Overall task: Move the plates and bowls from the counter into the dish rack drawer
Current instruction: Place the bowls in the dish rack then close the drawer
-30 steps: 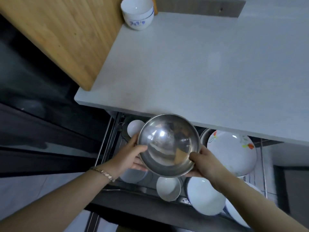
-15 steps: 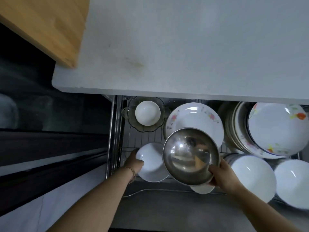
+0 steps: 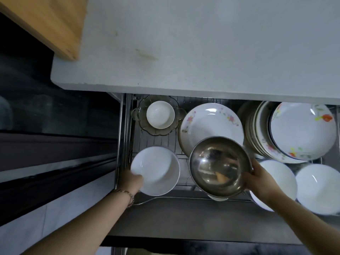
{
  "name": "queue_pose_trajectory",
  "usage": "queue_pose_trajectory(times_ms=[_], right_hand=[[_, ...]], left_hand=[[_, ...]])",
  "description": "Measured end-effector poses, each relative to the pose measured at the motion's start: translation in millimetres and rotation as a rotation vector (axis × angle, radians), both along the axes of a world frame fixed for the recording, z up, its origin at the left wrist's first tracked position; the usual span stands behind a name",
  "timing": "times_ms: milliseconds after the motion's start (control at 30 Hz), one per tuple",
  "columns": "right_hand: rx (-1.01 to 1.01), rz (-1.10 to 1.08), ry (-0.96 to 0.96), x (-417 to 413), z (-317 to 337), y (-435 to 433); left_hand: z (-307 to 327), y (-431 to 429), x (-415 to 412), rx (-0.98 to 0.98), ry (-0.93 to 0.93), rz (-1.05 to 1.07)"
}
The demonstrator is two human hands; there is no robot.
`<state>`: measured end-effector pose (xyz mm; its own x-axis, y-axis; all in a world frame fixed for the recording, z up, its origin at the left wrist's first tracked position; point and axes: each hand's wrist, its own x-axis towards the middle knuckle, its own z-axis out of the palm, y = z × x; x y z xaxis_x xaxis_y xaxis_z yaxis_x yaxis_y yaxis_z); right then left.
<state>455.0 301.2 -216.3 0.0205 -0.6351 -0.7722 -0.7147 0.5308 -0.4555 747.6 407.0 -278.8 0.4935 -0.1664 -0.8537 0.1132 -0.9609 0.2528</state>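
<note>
My right hand (image 3: 261, 176) grips the right rim of a steel bowl (image 3: 219, 166), held above the front middle of the open dish rack drawer (image 3: 127, 144). My left hand (image 3: 133, 181) holds the near-left edge of a white bowl (image 3: 156, 170) at the drawer's front left. Behind the steel bowl lies a floral plate (image 3: 209, 122). To its right a stack of floral plates (image 3: 301, 129) leans. A small white bowl (image 3: 160, 114) sits in a glass dish (image 3: 141, 115) at the back left. Two white bowls (image 3: 320, 188) fill the front right.
The grey counter (image 3: 202, 43) overhangs the back of the drawer. A wooden cutting board (image 3: 47, 21) lies on its left end. A dark appliance front (image 3: 55, 116) stands left of the drawer. Bare wire rack (image 3: 158, 141) shows between the white bowl and the glass dish.
My left hand let go of the steel bowl and took hold of the white bowl at front left. The right hand alone carried the steel bowl down over the drawer. The view tilted down.
</note>
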Motion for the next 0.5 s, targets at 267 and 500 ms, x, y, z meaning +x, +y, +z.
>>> queue_pose_trajectory(times_ms=[267, 500], right_hand=[[0.127, 0.492, 0.114, 73, -40, 20], [0.15, 0.318, -0.089, 121, -94, 36]], left_hand=[[70, 6, 38, -0.153, -0.066, 0.103], [62, 4, 49, -0.156, -0.045, 0.131]])
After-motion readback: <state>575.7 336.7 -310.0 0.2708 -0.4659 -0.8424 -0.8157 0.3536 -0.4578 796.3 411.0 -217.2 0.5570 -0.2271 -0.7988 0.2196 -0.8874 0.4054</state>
